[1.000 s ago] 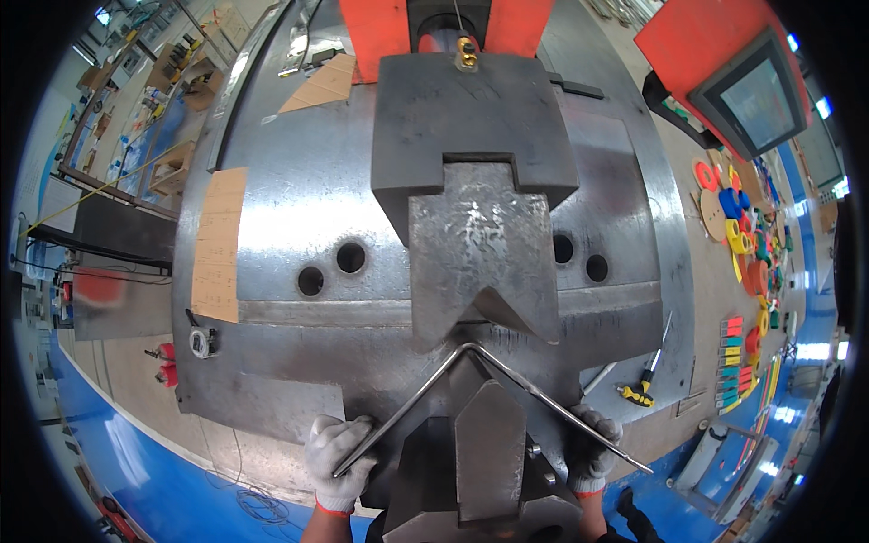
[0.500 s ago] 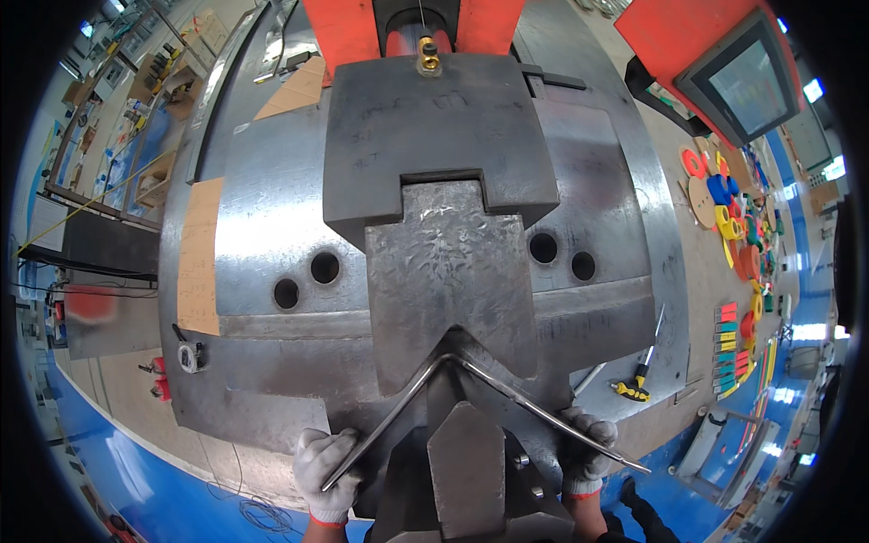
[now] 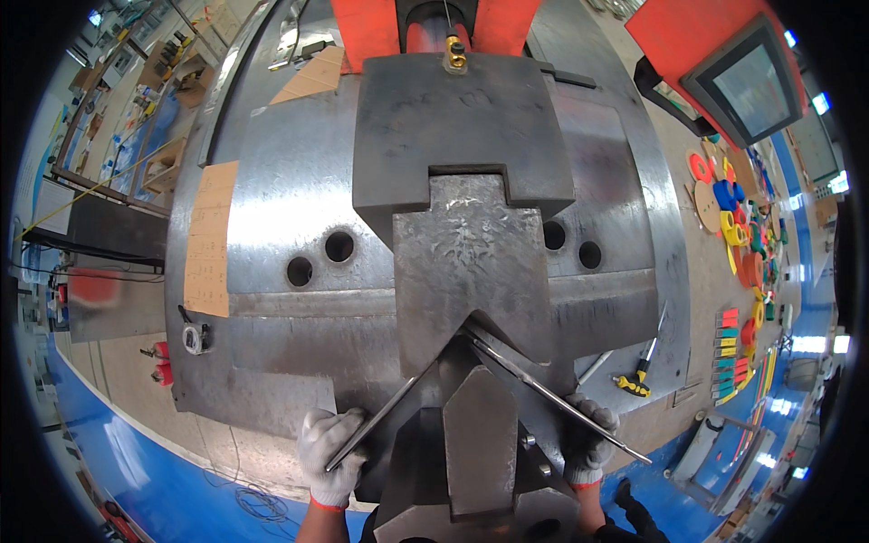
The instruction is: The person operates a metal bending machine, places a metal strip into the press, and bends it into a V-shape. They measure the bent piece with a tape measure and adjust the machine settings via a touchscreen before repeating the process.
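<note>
A bent metal rod [image 3: 534, 382], shaped like an upside-down V, spans the space between my hands. Its bend is partly hidden behind a dark steel block with a V-notch [image 3: 471, 262]. Below the notch stands a steel block with a pointed top [image 3: 481, 439], apart from the notch in this view. My left hand [image 3: 331, 451], in a white glove with a red cuff, has its fingers curled around the rod's left end. On the other side, my gloved right hand [image 3: 590, 441] grips the right leg from behind, its fingers partly covered by the rod.
A large steel block [image 3: 462, 127] holds the notched block. A screwdriver with a yellow-black handle [image 3: 634, 385] and a tape measure [image 3: 193, 338] lie on the steel bed. Cardboard [image 3: 211, 240] lies at left. A screen on a red housing [image 3: 747, 83] hangs at upper right.
The view has shifted, so the machine appears farther right. The rod's bend, visible at the notch before, is now partly hidden. The pointed block appears closer to the notch. Both hands keep their hold.
</note>
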Demonstrator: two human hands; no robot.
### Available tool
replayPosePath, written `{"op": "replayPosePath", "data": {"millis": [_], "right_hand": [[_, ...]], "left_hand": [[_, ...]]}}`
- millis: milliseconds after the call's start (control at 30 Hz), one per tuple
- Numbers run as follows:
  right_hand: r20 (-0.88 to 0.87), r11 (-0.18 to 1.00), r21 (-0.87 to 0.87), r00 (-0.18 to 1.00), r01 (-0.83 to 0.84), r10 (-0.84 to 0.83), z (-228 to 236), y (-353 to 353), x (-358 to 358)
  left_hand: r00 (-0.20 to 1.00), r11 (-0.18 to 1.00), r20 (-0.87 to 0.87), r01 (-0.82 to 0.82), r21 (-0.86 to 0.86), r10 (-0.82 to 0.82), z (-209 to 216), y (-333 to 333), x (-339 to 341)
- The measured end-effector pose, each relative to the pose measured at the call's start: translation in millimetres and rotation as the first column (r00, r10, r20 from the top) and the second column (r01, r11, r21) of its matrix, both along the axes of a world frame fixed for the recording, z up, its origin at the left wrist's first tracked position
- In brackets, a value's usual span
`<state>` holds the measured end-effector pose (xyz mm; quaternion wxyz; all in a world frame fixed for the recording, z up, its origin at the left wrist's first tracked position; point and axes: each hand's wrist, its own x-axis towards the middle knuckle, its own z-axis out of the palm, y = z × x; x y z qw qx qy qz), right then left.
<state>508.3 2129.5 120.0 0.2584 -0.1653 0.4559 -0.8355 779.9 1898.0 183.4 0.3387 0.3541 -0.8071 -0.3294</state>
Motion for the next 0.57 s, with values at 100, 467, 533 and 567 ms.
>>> {"op": "replayPosePath", "data": {"millis": [100, 467, 533, 567], "right_hand": [[0.003, 0.999, -0.033, 1.0, -0.027, 0.027, 0, -2, -3], [-0.08, 0.99, -0.001, 0.986, -0.144, 0.144, -6, 6, -5], [-0.098, 0.989, -0.002, 0.984, -0.15, 0.149, -3, 3, -5], [-0.097, 0.988, -0.005, 0.984, -0.152, 0.151, -2, 2, -5]], "left_hand": [[1.0, 1.0, 0.009, -0.008, 0.011, 0.008, -1, 1, 2], [0.999, 1.0, -0.045, 0.0, 0.012, 0.0, -3, 1, 3], [0.999, 1.0, -0.048, 0.0, 0.018, 0.001, -3, 0, 3], [0.999, 1.0, -0.032, -0.003, 0.028, 0.004, -3, -2, 4]]}}
